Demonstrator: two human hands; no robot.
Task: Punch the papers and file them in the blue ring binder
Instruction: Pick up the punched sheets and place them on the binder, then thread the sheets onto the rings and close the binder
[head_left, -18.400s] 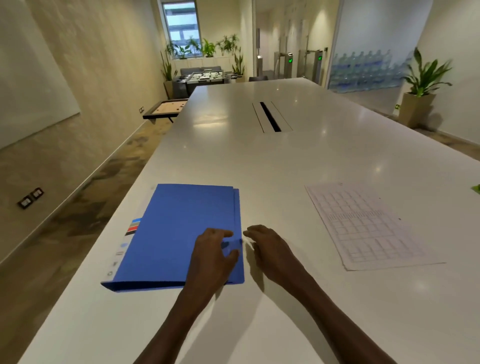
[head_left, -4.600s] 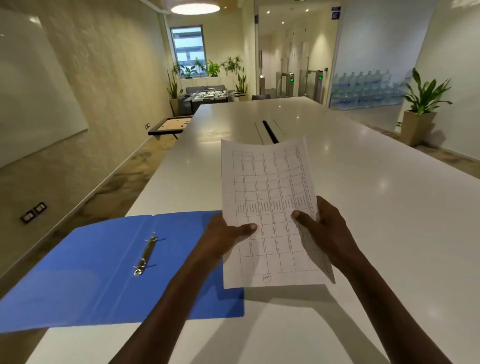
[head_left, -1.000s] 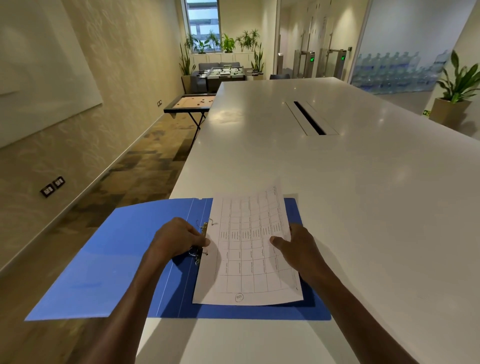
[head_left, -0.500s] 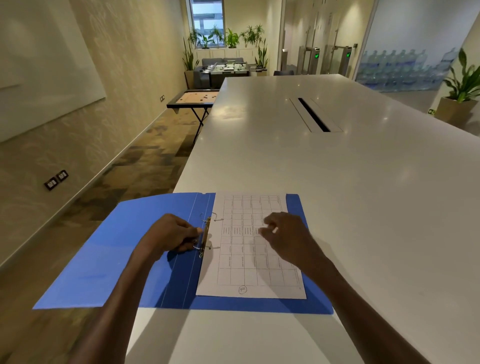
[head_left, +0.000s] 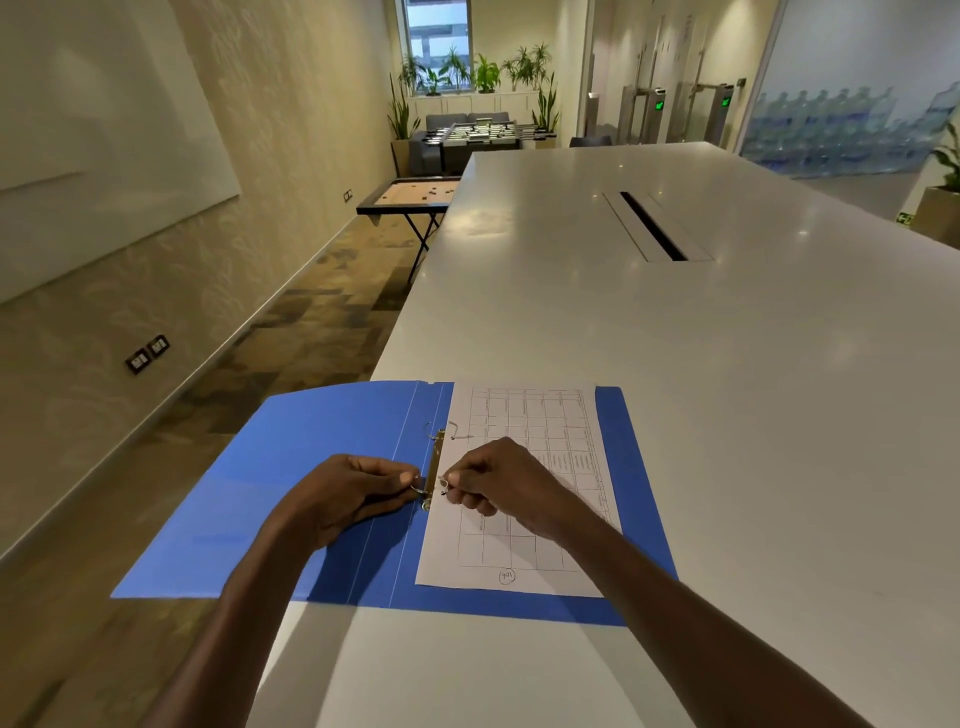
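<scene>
Left hand (head_left: 353, 493): pinching near ring's left half. Right hand (head_left: 498, 488): pinching its right half. Open blue card ring binder (head_left: 322, 467), table edge at 6 o'clock; white gridded paper sheet (head_left: 540, 452) on right leaf. Step: closing rings. Next: press halves together.

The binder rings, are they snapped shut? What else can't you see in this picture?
Head view:
- Near ring: both hands' fingertips pinch round it, so whether it is closed stays hidden.
- Paper print: too small to read.
- Paper's near punch hole: covered by the right hand.
- Blue binder: partly under the left hand and the paper.
</scene>
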